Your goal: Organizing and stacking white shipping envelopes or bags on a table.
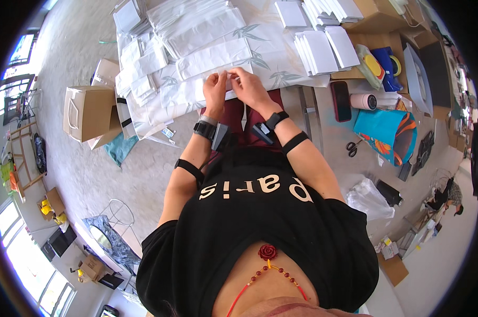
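Note:
Both my hands meet at the near edge of the table, their fingertips almost touching. My left hand point(214, 96) is closed in a pinch, and my right hand point(248, 88) pinches close beside it. A thin white flat piece point(229, 95) shows between and below them; whether it is paper or plastic I cannot tell, and the fingers hide most of what they grip. Just beyond lies a flat white sleeve point(213, 59), with a stack of similar white sleeves point(197, 31) farther back. Smaller white packets point(141, 58) are piled to the left.
A leaf-patterned cloth point(281, 58) covers the table. White boxes point(315, 52) stand in piles at its right, near a phone point(341, 100), a pink cup point(363, 101) and a turquoise bag point(384, 132). Scissors point(352, 149) lie lower down. A cardboard box point(88, 113) sits left.

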`<action>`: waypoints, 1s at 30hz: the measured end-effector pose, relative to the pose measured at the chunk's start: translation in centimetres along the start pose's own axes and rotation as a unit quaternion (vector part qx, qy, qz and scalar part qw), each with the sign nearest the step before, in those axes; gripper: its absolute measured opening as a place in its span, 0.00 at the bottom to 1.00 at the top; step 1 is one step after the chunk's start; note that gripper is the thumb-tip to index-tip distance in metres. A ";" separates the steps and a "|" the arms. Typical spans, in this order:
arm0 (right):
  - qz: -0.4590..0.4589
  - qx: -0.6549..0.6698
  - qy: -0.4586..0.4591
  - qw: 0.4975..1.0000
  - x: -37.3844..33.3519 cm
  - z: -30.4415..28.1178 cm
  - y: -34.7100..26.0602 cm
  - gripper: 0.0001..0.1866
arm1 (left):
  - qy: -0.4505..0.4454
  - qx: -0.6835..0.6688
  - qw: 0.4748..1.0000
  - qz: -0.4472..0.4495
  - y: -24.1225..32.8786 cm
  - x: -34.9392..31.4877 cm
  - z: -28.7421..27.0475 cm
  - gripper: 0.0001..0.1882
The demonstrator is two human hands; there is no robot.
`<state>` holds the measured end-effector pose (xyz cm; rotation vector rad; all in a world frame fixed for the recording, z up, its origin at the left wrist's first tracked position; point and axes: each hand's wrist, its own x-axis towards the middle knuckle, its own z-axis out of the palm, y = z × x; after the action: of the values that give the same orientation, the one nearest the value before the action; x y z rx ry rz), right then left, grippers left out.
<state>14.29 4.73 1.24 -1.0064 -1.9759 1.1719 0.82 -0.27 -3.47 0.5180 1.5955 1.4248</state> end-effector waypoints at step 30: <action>-0.013 -0.242 0.022 0.970 0.6 -3.9 7.9 0.11 | 0.066 0.315 0.933 0.161 0.9 -0.5 -1.2 0.11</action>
<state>19.43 9.37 -4.27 -1.2234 -2.2854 0.6516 -0.16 -1.10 -2.59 1.1181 2.1573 1.1669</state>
